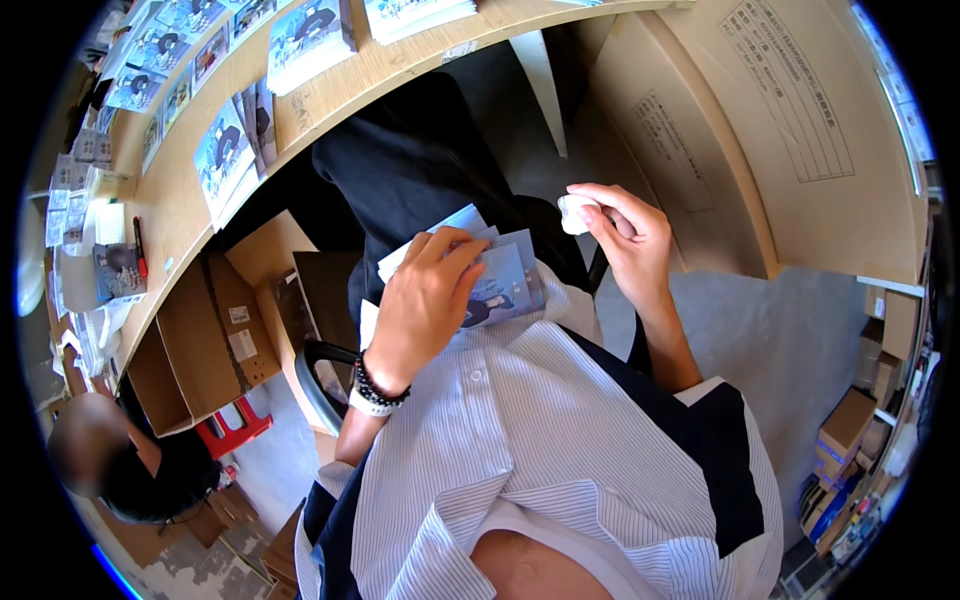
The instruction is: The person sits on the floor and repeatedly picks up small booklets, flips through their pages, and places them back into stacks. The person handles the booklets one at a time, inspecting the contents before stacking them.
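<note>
My left hand (415, 305) is over my lap, its curled fingers gripping several blue printed cards (512, 278). The cards are fanned unevenly and lean against my striped shirt; the palm hides part of them. To the right and a little higher, my right hand (640, 235) pinches a small crumpled white wad (575, 214) between thumb and fingers. It looks like tissue or soft cloth, though which one I cannot tell. The wad is apart from the cards.
A wooden table (395, 72) curves across the top, bearing card stacks (312, 42) and a loose pile (228, 150) at its edge. Large cardboard sheets (790, 110) stand at the right. Open cartons (215, 330) sit below left. Another person (150, 465) is at lower left.
</note>
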{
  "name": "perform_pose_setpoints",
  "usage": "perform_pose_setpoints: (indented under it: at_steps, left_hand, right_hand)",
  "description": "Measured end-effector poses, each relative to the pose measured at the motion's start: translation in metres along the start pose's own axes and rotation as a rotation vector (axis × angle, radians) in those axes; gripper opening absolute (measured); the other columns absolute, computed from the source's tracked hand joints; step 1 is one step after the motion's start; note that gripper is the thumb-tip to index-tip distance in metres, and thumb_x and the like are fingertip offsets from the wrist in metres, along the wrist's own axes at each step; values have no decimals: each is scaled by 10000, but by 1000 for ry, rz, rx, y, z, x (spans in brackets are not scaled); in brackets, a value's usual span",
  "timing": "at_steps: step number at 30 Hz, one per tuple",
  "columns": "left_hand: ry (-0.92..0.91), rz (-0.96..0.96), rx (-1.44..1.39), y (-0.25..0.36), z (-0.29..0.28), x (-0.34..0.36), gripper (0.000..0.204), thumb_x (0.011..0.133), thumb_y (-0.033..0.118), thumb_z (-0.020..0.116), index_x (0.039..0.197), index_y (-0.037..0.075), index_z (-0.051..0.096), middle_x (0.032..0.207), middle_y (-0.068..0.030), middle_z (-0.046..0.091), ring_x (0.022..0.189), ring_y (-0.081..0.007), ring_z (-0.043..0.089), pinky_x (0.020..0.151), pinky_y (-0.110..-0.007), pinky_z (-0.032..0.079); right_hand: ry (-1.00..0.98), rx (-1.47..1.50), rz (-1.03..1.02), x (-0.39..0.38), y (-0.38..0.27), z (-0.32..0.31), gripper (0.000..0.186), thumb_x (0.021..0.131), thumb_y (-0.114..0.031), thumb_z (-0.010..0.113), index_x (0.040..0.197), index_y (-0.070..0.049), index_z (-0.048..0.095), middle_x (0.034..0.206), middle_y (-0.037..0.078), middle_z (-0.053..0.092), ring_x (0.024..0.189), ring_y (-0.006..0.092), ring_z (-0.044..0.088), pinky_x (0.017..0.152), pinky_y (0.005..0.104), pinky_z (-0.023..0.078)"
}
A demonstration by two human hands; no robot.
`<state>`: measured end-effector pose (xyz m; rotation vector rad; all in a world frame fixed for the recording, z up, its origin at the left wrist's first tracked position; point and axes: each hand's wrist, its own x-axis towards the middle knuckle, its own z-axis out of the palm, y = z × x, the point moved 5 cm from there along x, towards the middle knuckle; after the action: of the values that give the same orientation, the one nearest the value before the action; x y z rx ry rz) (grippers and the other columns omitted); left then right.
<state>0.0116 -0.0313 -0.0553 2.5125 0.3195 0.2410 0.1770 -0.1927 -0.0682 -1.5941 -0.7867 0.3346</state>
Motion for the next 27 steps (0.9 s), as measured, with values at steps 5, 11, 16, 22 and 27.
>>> perform_pose_setpoints:
  at_steps: [5, 11, 16, 22, 27]
  left_hand:
    - [111, -35, -51, -1, -7, 12, 140, 969, 87, 657, 1076, 13, 710, 915, -154, 705, 792, -250, 692, 657, -308, 545]
    - [-111, -182, -53, -16, -1, 18, 235, 932, 170, 728, 1115, 33, 676, 701, -148, 704, 600, -261, 690, 560, -306, 521]
    - [-157, -40, 63, -6, 0, 20, 270, 853, 210, 798, 1046, 45, 706, 937, -152, 740, 736, -298, 710, 596, -322, 527]
    - [44, 63, -177, 11, -32, 25, 146, 882, 95, 747, 1012, 28, 747, 1026, -150, 745, 850, -281, 742, 707, -295, 575]
    - [181, 42, -101, 26, -67, 26, 127, 887, 137, 756, 986, 61, 776, 860, -106, 763, 708, -222, 742, 600, -272, 559]
  right_hand:
    - [6, 47, 25, -5, 9, 3, 215, 932, -2, 681, 1142, 27, 719, 994, 106, 733, 863, 131, 678, 784, 242, 525]
    - [-1, 76, 30, -3, 4, 5, 223, 936, -8, 680, 1153, 27, 714, 1013, 108, 733, 872, 130, 680, 797, 247, 529]
    - [-14, 75, 21, -4, 10, 7, 221, 933, -10, 683, 1149, 27, 714, 1017, 108, 734, 866, 130, 680, 793, 245, 530]
    - [-29, 104, -11, -4, 3, 13, 223, 923, 3, 686, 1144, 24, 716, 1001, 113, 736, 852, 137, 685, 770, 247, 532]
    - [26, 128, -224, 11, -31, 15, 252, 888, 59, 695, 1135, 15, 722, 975, 116, 734, 835, 158, 701, 742, 244, 535]
